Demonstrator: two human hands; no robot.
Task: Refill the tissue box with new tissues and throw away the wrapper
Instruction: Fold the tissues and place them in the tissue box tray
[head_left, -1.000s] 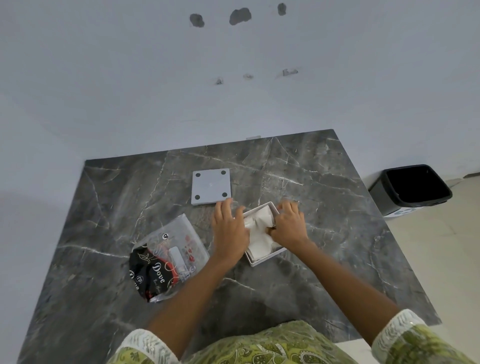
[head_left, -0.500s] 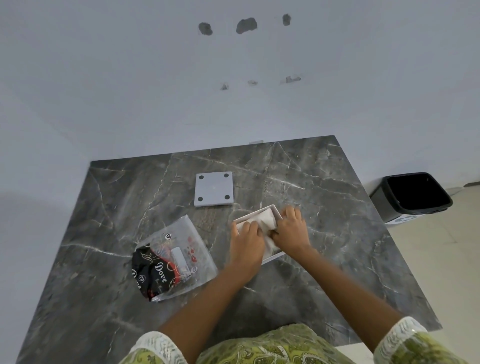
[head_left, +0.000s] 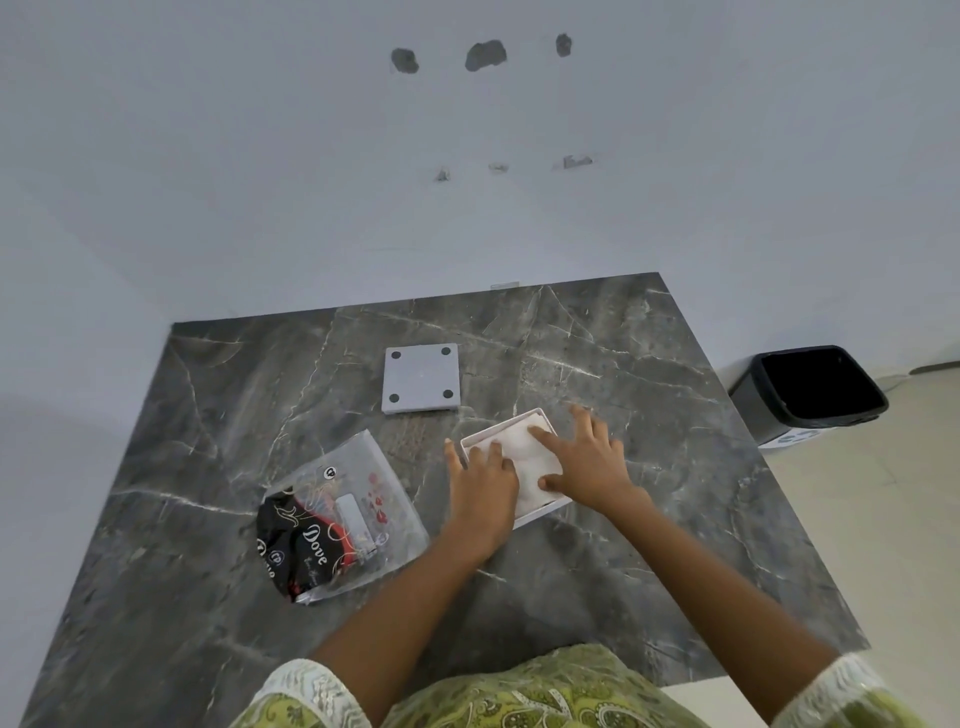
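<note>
- Table (head_left: 649, 364): dark grey marble top w/ pale veins, back edge against the wall.
- Bin (head_left: 810, 387): black, open-topped, on the floor off the table's far right corner, well apart from the work.
- Wrapper (head_left: 337, 514): clear plastic w/ black-and-red print, lies flat on the table left of the box; long axis runs near-left to far-right, black end toward the person.
- Tissue box (head_left: 543, 512): white, open top, roughly square, sits centre of table, turned so one corner points away toward far right. Tissues (head_left: 524, 457) fill it, level w/ the rim.
- Lid (head_left: 422, 378): grey square, four dark dots at corners, flat on the table behind the box, apart from it.
- Right hand (head_left: 584, 460): flat, fingers spread, pressing on the tissues; grips nothing.
- Left hand (head_left: 483, 486): palm down over the box's left edge, fingers on the tissues, thumb outside the wall; no closed hold.
</note>
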